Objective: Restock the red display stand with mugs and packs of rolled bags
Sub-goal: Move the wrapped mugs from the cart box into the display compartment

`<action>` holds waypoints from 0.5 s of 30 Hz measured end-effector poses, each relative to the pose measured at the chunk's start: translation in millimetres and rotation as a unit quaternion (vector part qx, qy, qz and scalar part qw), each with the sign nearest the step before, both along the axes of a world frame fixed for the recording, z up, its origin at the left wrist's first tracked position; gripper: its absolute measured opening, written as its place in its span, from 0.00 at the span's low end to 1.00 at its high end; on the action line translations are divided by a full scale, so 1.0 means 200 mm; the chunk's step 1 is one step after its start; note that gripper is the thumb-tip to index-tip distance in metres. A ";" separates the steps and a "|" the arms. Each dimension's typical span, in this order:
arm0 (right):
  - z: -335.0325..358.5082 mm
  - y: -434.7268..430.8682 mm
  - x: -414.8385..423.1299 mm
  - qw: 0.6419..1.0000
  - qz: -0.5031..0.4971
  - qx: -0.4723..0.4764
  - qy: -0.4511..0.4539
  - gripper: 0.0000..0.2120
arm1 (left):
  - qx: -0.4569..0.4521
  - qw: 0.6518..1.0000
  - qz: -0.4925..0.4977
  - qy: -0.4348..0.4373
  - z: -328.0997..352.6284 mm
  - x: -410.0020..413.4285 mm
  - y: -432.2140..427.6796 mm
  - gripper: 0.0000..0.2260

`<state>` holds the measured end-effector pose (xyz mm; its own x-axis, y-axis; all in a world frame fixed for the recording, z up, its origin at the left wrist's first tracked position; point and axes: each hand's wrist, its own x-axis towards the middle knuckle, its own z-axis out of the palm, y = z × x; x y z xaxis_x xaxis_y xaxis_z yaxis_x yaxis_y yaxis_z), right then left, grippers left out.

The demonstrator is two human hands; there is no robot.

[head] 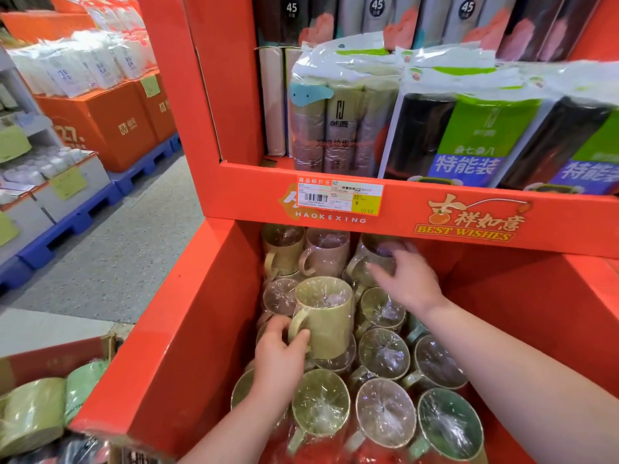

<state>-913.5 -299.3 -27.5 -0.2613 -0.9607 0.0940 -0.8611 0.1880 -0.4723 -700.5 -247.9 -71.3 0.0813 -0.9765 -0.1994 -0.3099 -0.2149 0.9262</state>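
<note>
While the left hand (280, 353) grips the upright olive mug (330, 318), handle leftward, the right hand (407, 281) seemingly cups a rear mug (366, 254).

Left aisle: orange boxes (110, 125) sat on a blue pallet (144, 165), white packs (77, 65) stacked on top, a yellow-green note (149, 86) on one box. Nearer, pale grey boxes (95, 182) with a yellow tag (68, 184) sat on another blue pallet (67, 226), holding small white items (40, 165), too blurred to ID. Speckled grey floor (134, 242) between.
</note>
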 end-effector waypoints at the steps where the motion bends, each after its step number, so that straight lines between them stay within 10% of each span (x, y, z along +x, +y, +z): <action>1: 0.00 0.02 0.02 0.997 0.042 0.008 -0.060 0.23 | -0.006 1.000 -0.008 -0.005 0.01 -0.01 0.00 0.05; 7: -0.01 0.16 0.07 0.962 0.164 0.184 -0.116 0.42 | -0.021 0.997 -0.069 -0.020 0.04 -0.12 0.01 0.06; 15: -0.02 0.20 -0.21 0.980 0.049 0.169 -0.098 0.50 | -0.021 0.977 -0.180 -0.114 -0.01 -0.22 0.00 0.19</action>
<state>-954.6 -260.2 -30.7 -0.1481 -0.9495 -0.2766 -0.7822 0.2836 -0.5547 -744.8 -248.1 -73.9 -0.2301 -0.9572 -0.1756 -0.5584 -0.0179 0.8294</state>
